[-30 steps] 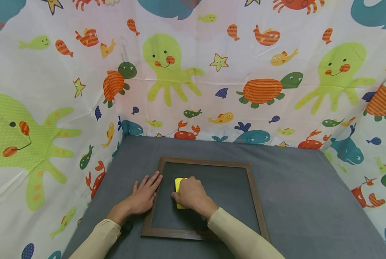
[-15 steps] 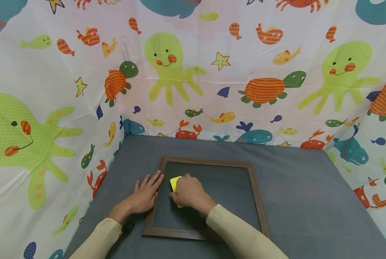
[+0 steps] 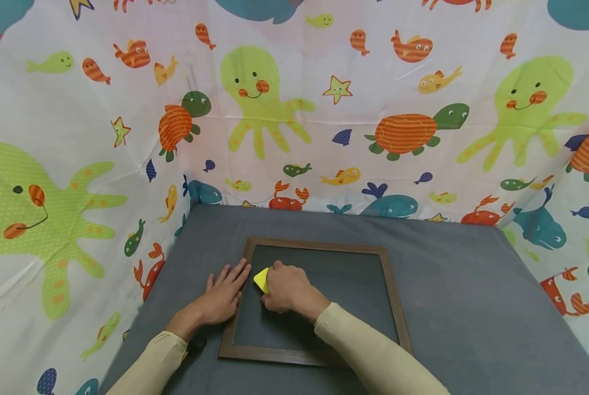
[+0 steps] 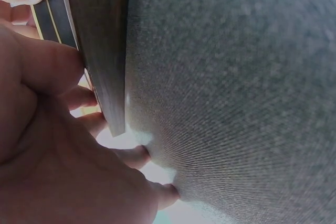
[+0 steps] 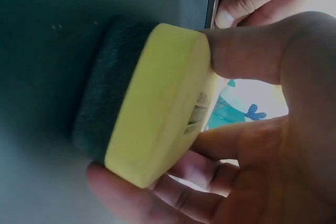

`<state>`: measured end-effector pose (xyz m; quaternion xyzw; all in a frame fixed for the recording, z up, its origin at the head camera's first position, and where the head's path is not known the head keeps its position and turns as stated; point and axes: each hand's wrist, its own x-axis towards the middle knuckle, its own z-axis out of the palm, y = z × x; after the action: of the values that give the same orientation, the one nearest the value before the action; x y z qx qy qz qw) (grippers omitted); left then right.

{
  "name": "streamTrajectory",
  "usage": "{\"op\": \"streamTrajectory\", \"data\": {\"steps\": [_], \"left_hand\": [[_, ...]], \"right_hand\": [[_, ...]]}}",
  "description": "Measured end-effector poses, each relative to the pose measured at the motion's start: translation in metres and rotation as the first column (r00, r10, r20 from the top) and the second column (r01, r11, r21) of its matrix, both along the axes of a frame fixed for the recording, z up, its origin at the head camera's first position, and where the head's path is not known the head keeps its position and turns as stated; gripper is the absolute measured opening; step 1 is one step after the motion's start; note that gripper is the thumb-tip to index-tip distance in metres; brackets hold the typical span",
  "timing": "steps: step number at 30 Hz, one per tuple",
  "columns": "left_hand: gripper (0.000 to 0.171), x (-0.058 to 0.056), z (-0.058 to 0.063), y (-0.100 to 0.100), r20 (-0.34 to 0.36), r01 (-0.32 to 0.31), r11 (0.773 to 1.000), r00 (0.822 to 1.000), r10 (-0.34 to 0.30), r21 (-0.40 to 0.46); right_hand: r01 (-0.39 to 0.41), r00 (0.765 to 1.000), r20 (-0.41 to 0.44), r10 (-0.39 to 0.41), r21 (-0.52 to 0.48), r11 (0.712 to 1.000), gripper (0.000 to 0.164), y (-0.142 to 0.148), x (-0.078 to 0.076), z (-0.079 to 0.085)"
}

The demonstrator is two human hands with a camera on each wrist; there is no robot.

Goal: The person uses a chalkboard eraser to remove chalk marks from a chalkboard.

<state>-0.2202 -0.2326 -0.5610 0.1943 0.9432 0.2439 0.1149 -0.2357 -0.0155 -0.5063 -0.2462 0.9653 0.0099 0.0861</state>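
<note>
A small chalkboard [image 3: 334, 291] in a brown wooden frame [image 3: 319, 246] lies flat on the grey cloth. My right hand [image 3: 290, 288] grips a yellow board eraser [image 3: 262, 280] over the board's left part, most of it hidden under the hand from above. Seen from the right wrist, the eraser's dark felt [image 5: 113, 85] faces the board surface, with thumb and fingers around the yellow body. My left hand [image 3: 215, 303] lies with fingers spread, its fingertips on the frame's left side. In the left wrist view, two of its fingertips press into the cloth beside the frame [image 4: 100, 35].
Grey cloth [image 3: 462, 296] covers the table and extends right of the board. A white curtain [image 3: 319, 148] printed with sea animals hangs along the back and both sides. Faint pale specks [image 5: 58, 27] show on the board.
My right hand has slid the eraser left and slightly away from me across the board, and the eraser has turned to a slant. The left hand stays in place on the frame.
</note>
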Motion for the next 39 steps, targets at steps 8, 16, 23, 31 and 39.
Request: {"op": "streamTrajectory", "data": {"steps": [8,16,23,31,39], "left_hand": [[0.069,-0.004,-0.01,-0.006,-0.014,0.025,0.996,1.0,-0.024,0.081],[0.068,-0.001,0.002,0.0,0.009,0.002,1.0,1.0,-0.001,-0.03],[0.068,-0.001,0.0,0.0,0.01,0.001,0.999,1.0,-0.001,-0.035],[0.068,0.0,0.003,0.001,0.01,-0.004,0.999,1.0,0.004,-0.039],[0.069,-0.003,-0.006,-0.004,-0.004,0.015,1.0,1.0,-0.015,0.012]], "right_hand": [[-0.037,0.999,0.003,0.037,0.068,0.997,0.064,-0.005,0.001,0.005],[-0.053,0.998,0.031,0.051,0.081,0.995,0.07,-0.007,0.002,0.006],[-0.085,0.995,0.057,0.079,0.104,0.991,0.074,-0.008,0.007,0.007],[-0.135,0.99,0.044,0.13,0.11,0.985,0.071,-0.004,0.019,0.007],[-0.189,0.982,0.051,0.184,0.12,0.975,0.073,0.006,0.035,0.007]]}}
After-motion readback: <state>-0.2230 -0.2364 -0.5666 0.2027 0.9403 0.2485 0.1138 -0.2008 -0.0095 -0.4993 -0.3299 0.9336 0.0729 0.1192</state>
